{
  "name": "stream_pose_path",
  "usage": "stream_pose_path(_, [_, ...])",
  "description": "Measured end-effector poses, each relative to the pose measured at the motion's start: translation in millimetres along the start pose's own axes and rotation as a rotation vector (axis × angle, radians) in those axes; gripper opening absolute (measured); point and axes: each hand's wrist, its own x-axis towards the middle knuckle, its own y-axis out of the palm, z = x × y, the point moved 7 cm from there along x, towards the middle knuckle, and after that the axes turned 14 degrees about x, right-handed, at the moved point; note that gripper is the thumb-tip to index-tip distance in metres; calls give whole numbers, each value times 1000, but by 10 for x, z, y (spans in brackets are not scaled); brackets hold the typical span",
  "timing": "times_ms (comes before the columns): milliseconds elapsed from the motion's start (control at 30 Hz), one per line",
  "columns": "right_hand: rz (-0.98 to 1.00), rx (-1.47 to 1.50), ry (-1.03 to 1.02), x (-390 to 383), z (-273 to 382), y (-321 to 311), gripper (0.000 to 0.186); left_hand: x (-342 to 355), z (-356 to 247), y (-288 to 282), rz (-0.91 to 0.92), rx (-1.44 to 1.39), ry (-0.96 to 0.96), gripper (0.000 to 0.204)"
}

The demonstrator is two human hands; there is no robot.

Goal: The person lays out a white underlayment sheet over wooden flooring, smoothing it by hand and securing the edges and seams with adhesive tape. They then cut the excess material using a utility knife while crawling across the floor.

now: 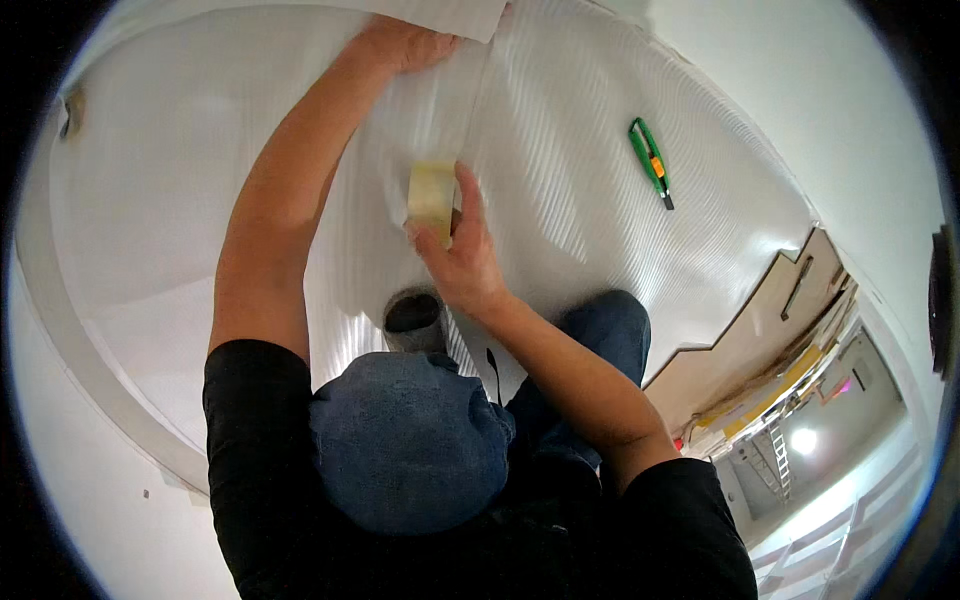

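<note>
My left hand (405, 45) reaches to the top edge of a loose white sheet (470, 15) lying over the ribbed, translucent floor covering (560, 230); its fingers are partly hidden there, and I cannot tell whether they grip it. Lower down, my right hand (455, 255) grips a roll of pale yellowish tape (430, 195), thumb and fingers on either side, just left of a seam in the covering. A green utility knife (648, 160) with an orange slider lies apart on the covering, to the right.
My bent denim knees (400, 440) and a grey shoe (410, 322) are below. Cut tan boards (750, 360) with a dark bar lie along the right. Walls curve round both sides. At far right, an opening shows a ladder (780, 460) and a bright lamp.
</note>
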Motion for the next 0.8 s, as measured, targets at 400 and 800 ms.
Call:
stream_pose_path(400, [18,79,-451,431,1050,-519,57,25,-28,45,12,-43,-15,46])
stream_pose_path(800, [177,324,-302,1451,1815,-787,61,-9,128,94,4,3,-25,49])
